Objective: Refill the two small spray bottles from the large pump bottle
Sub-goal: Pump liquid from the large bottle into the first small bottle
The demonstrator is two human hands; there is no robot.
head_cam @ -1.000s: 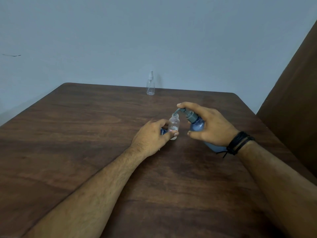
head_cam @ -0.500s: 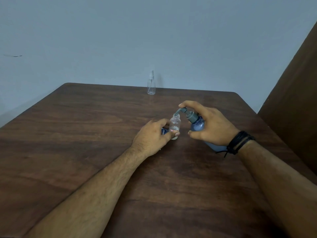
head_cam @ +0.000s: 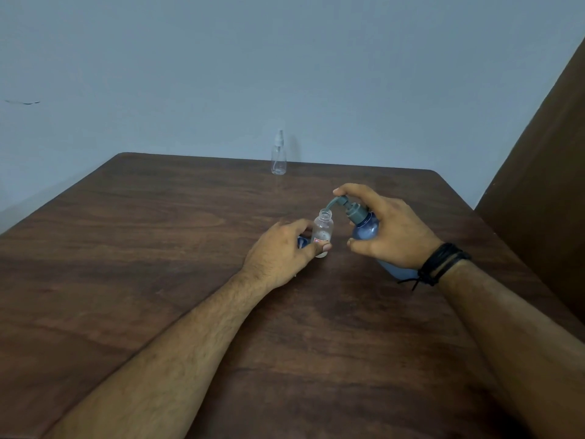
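The small open bottle (head_cam: 323, 231), clear with a red-and-white label low on its side and its cap off, stands upright on the wooden table (head_cam: 133, 248) near the middle, held at its lower part by the left hand (head_cam: 281, 248): the thumb lies across the front of the base and the curled fingers wrap round behind, so the grip closes on the bottle. A blue object (head_cam: 302, 241) peeps out under that hand's fingers, too hidden to identify. Just right of it, the large blue pump bottle (head_cam: 365, 229) is tilted toward the small one, its grey spout (head_cam: 332, 204) arching over so the tip sits right above the open neck. The right hand (head_cam: 392, 229) wraps round the pump bottle's body, thumb below, with the forefinger laid on top of the pump head. A black wristband (head_cam: 440, 264) circles that wrist. The second spray bottle (head_cam: 278, 155), clear and capped, stands upright at the table's far edge, well apart from both hands.
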